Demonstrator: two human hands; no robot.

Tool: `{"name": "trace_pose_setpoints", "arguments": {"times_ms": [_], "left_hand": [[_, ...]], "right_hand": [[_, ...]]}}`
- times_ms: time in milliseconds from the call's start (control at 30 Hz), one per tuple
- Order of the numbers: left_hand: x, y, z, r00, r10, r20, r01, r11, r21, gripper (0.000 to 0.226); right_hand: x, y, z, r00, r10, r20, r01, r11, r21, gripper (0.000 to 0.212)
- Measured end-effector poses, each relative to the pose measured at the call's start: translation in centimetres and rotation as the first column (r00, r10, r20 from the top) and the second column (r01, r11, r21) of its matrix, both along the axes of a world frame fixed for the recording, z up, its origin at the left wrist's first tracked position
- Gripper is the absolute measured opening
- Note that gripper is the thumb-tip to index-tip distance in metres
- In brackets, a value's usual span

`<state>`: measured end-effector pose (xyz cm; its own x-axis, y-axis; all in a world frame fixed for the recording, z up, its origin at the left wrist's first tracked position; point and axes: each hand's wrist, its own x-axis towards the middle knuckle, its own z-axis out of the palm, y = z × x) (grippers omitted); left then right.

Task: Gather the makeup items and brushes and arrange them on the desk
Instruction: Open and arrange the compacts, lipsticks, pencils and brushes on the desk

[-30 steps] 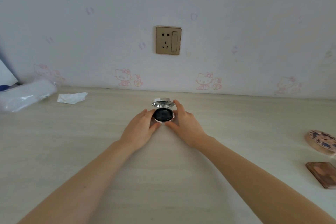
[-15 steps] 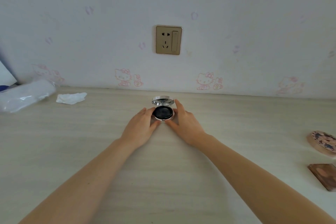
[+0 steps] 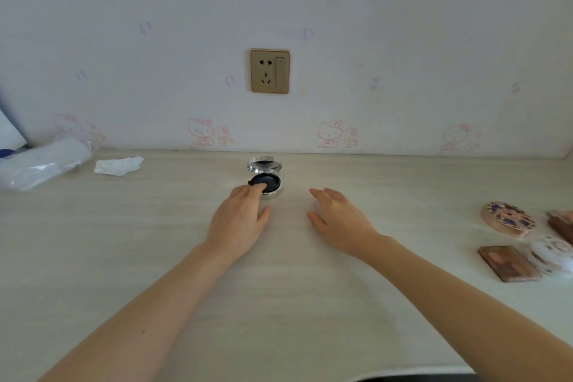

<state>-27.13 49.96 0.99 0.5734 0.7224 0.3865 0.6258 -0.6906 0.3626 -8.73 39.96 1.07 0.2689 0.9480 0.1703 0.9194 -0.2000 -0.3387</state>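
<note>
Compact (image 3: 265, 178): open, mid-frame on the desk (image 3: 155, 242), lid upright.
Left hand (image 3: 238, 220): fingertips touching its black puff, fingers relaxed.
Right hand (image 3: 341, 220): beside it, apart, fingers loose, grasping nothing.
Right edge: palettes (image 3: 508, 262).

The open compact (image 3: 265, 178) sits mid-desk (image 3: 279, 304) (near the wall), tissue (image 3: 118, 165) far left, palettes (image 3: 508, 263) right.

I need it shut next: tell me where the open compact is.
In the head view the open compact stands mid-desk near the back wall, straight below the wall socket. The left hand touches its black puff; the right hand lies just right, apart from it.
</note>
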Motion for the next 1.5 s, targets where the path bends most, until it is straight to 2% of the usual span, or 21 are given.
{"name": "trace_pose_setpoints", "arguments": {"times_ms": [267, 467, 600, 833, 1033, 1267, 1500], "left_hand": [[4.7, -6.1, 0.2, 0.983, -0.181, 0.038, 0.18, 0.983, 0.027, 0.033], [9.7, -10.2, 0.1, 0.954, -0.294, 0.065, 0.293, 0.956, 0.025, 0.029], [13.2, -12.3, 0.1, 0.929, -0.362, 0.072, 0.364, 0.931, -0.013, 0.029], [19.5, -14.6, 0.3, 0.9, -0.431, 0.064, 0.436, 0.894, -0.103, 0.029], [25.3, -15.6, 0.6, 0.887, -0.461, 0.041, 0.46, 0.87, -0.178, 0.032], [31.0, -16.3, 0.4, 0.885, -0.463, 0.036, 0.454, 0.845, -0.284, 0.042], [34.7, -16.8, -0.2, 0.899, -0.406, -0.165, 0.319, 0.865, -0.388, 0.054]], "right_hand": [[3.9, -9.0, 1.2, 0.976, -0.056, 0.21, 0.056, 0.998, 0.006, 0.047], [7.7, -14.8, 2.6, 0.956, -0.14, 0.258, 0.142, 0.99, 0.013, 0.044], [10.4, -17.7, 3.2, 0.938, -0.235, 0.255, 0.237, 0.971, 0.021, 0.042], [16.4, -19.9, 4.4, 0.901, -0.417, 0.122, 0.422, 0.906, -0.014, 0.028], [21.1, -19.8, 5.3, 0.809, -0.57, 0.142, 0.585, 0.804, -0.107, 0.03], [24.1, -19.0, 4.7, 0.786, -0.606, 0.125, 0.617, 0.753, -0.227, 0.034], [23.9, -18.5, 4.8, 0.768, -0.599, 0.227, 0.639, 0.692, -0.334, 0.047]]}}
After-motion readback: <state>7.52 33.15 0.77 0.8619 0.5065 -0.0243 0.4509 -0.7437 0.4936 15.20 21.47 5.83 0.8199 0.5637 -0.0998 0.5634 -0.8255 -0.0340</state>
